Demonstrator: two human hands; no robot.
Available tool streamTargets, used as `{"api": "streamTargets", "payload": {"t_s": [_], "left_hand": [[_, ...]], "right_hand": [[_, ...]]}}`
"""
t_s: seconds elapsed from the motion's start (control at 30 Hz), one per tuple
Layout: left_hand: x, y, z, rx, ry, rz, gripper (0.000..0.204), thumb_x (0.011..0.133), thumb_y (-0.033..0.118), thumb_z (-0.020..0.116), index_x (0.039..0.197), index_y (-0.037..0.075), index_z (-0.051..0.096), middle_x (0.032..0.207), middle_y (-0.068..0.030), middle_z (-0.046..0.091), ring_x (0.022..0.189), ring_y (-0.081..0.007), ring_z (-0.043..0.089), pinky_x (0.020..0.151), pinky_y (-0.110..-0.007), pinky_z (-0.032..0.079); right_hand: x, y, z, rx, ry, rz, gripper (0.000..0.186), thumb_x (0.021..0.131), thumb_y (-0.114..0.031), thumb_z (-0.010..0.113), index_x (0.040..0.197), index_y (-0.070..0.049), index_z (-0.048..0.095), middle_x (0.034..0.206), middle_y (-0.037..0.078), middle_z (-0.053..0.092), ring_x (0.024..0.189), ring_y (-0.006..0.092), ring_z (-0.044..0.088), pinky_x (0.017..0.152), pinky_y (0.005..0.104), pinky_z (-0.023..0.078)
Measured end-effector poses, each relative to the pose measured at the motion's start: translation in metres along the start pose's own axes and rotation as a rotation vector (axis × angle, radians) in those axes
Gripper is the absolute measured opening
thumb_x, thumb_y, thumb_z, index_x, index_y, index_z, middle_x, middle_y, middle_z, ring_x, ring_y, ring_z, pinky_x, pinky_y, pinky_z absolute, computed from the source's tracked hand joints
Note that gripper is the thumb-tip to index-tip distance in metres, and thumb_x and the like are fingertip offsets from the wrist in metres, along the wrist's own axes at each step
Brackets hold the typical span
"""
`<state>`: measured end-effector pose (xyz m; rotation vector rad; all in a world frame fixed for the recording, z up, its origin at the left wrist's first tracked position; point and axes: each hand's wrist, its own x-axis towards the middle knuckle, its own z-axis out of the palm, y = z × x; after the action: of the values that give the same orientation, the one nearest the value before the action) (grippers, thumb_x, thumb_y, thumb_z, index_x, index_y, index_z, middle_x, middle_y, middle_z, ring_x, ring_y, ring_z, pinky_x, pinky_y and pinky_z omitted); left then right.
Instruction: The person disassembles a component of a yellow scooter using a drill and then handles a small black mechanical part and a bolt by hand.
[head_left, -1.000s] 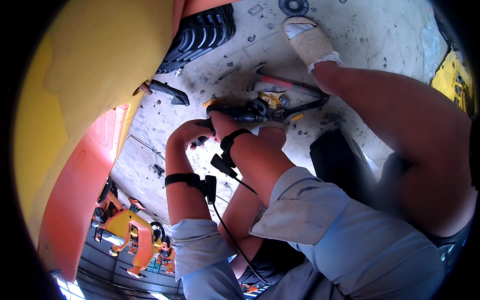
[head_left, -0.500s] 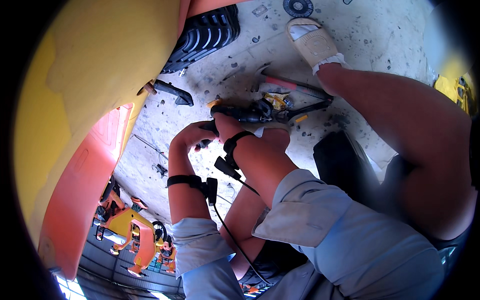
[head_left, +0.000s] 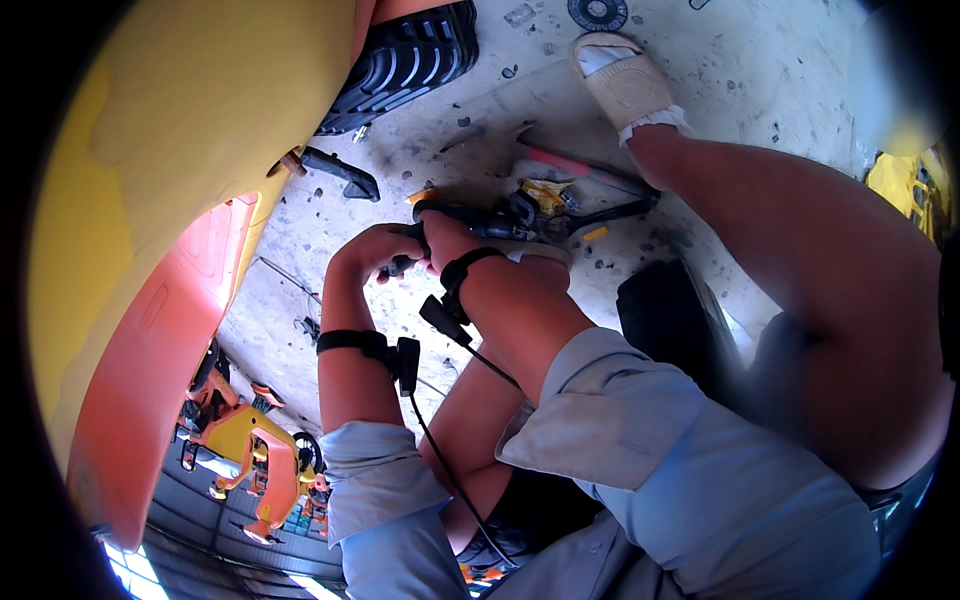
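Observation:
My left hand is closed round a small black part whose kind I cannot make out. Against it, my right hand is closed too, seemingly on the same part; its forearm and wrist hide most of the fingers. Just beyond the hands lies a dark, elongated tool-like object on the floor. Beside that are a yellow crumpled packet and a hammer with a red-and-black handle. A small orange piece rests near my right hand.
A large yellow-and-orange body panel rises at the left, with a black bracket sticking out. At the top is a black ribbed part. A dark disc lies on the floor. A yellow-orange vehicle stands at the lower left.
Both hands and forearms have shifted slightly left and up in the picture, with the black part still between them. The surroundings have shifted slightly too.

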<state>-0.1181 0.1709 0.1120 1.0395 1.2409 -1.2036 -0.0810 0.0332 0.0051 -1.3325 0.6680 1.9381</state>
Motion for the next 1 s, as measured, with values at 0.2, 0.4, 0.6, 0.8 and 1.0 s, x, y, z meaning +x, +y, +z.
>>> {"api": "streamTargets", "payload": {"t_s": [0.2, 0.4, 0.6, 0.8, 1.0], "left_hand": [[-0.004, -0.005, 0.006, -0.057, 0.016, 0.046, 0.034, 0.072, 0.029, 0.074, 0.099, 0.008, 0.073, 0.076, -0.0028, 0.067, 0.061, -0.0124, 0.059, 0.047, -0.028, 0.037], [-0.002, -0.003, -0.001, -0.011, -0.007, 0.034, 0.032, 0.078, 0.027, 0.071, 0.106, 0.011, 0.072, 0.078, 0.0000, 0.065, 0.063, -0.0108, 0.057, 0.047, -0.027, 0.035], [0.002, -0.021, 0.002, -0.114, 0.000, 0.072, 0.036, 0.073, 0.027, 0.076, 0.105, 0.010, 0.073, 0.077, -0.0003, 0.066, 0.062, -0.0097, 0.057, 0.048, -0.027, 0.035], [0.007, -0.042, 0.001, -0.255, -0.066, 0.154, 0.038, 0.074, 0.017, 0.072, 0.112, 0.009, 0.071, 0.076, 0.0002, 0.063, 0.060, -0.0103, 0.056, 0.046, -0.025, 0.033], [0.017, -0.041, -0.015, -0.176, -0.092, 0.085, 0.032, 0.075, 0.019, 0.071, 0.106, 0.010, 0.071, 0.076, -0.0012, 0.064, 0.061, -0.0116, 0.059, 0.046, -0.026, 0.034]], "right_hand": [[-0.026, -0.010, 0.001, 0.042, 0.005, 0.023, 0.042, 0.098, -0.045, 0.045, 0.098, -0.007, 0.063, 0.076, 0.009, 0.064, 0.062, 0.0175, 0.059, 0.060, 0.0360, 0.047], [-0.019, -0.014, 0.010, 0.137, 0.106, 0.093, 0.043, 0.098, -0.047, 0.049, 0.107, -0.008, 0.064, 0.086, 0.010, 0.067, 0.064, 0.0180, 0.060, 0.062, 0.0354, 0.048], [-0.002, 0.014, 0.007, -0.525, 0.226, -0.379, 0.036, 0.099, -0.039, 0.053, 0.108, -0.005, 0.064, 0.104, 0.020, 0.071, 0.096, 0.0343, 0.071, 0.078, 0.0450, 0.056], [0.017, 0.026, 0.031, -0.323, 0.368, -0.159, 0.025, 0.096, -0.025, 0.056, 0.106, -0.005, 0.066, 0.106, 0.024, 0.071, 0.108, 0.0404, 0.069, 0.087, 0.0475, 0.056], [-0.009, 0.005, 0.041, -0.158, 0.418, -0.120, 0.034, 0.097, -0.028, 0.052, 0.112, -0.001, 0.067, 0.110, 0.027, 0.071, 0.101, 0.0407, 0.071, 0.086, 0.0458, 0.058]]}}
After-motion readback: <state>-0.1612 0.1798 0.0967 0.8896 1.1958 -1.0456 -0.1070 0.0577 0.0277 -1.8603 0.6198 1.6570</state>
